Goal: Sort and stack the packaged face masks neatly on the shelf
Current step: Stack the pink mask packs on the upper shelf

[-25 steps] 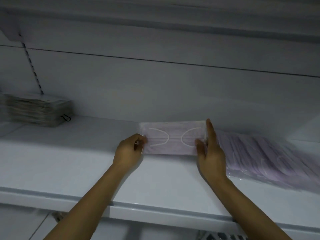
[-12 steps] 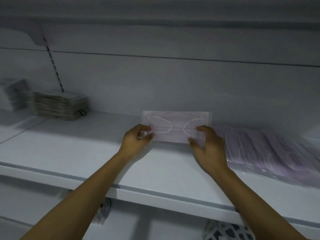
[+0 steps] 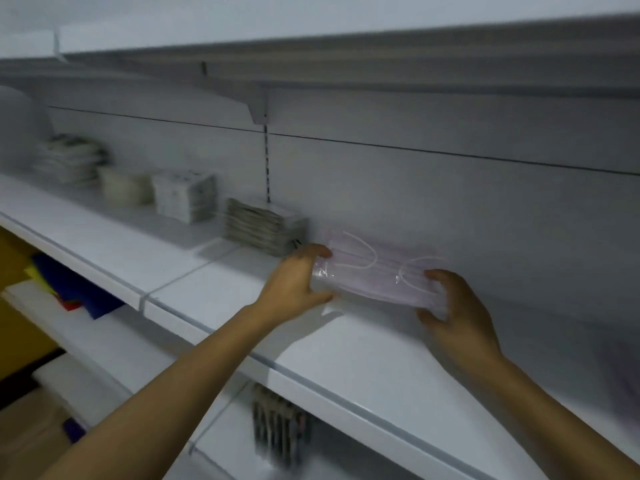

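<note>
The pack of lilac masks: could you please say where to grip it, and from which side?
Grip the pack of lilac masks at its two short ends, one hand from each side, as the left hand and right hand do. It is long, flat and soft in clear wrap; a middle grip would likely let it sag.

Left hand (image 3: 298, 277) and right hand (image 3: 450, 303) grip a pink mask pack (image 3: 377, 271), seemingly above the shelf (image 3: 214, 296).
</note>
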`<state>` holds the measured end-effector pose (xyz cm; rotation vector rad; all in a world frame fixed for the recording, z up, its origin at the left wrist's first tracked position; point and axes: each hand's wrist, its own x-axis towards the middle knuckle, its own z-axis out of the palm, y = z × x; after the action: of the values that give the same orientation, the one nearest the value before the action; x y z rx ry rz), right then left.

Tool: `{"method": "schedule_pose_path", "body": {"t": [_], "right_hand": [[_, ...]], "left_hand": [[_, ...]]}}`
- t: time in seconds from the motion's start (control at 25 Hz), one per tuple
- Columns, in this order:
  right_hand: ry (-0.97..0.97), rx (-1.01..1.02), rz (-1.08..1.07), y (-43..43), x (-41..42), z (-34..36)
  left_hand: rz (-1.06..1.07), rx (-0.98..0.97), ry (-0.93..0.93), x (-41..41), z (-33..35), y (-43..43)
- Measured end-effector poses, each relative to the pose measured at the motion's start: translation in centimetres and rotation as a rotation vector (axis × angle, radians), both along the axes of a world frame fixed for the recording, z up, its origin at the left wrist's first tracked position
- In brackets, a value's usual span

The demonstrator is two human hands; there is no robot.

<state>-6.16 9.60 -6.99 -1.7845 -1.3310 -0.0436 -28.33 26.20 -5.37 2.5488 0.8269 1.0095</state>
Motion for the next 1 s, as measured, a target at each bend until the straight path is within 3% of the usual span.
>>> {"method": "schedule_pose_path", "body": {"t": [0.16,0.4,0.56,0.72,0.84,1.0], "right_hand": [[0.08,0.096,0.086,9.4,-5.9,1.2],[0.069,0.222,0.008,21.6,-12.7,5.6],[0.133,0.224,-0.025,24.5,-14.0,6.6],[0.275,0.264,-0.078,24.3,-12.4,5.2],[0.28,0.332,-0.291,22.8,-9.7,4.2],[0.211,0.185,-0.624,18.9,-5.8,2.5]], "left_hand": [[0.043,0.006,-0.046,-6.5,1.0,8.7],[-0.025,-0.099,-0.198,-11.7,5.2,21.4],[-0.202,-0.329,-0.283,-11.7,6.7,25.0],[-0.233,-0.365,-0.399,-9.7,5.7,26.1],[-0.277,-0.254,-0.321,-6.8,4.5,23.4],[-0.354,-0.172,-0.086,-0.7,1.2,18.5]]}}
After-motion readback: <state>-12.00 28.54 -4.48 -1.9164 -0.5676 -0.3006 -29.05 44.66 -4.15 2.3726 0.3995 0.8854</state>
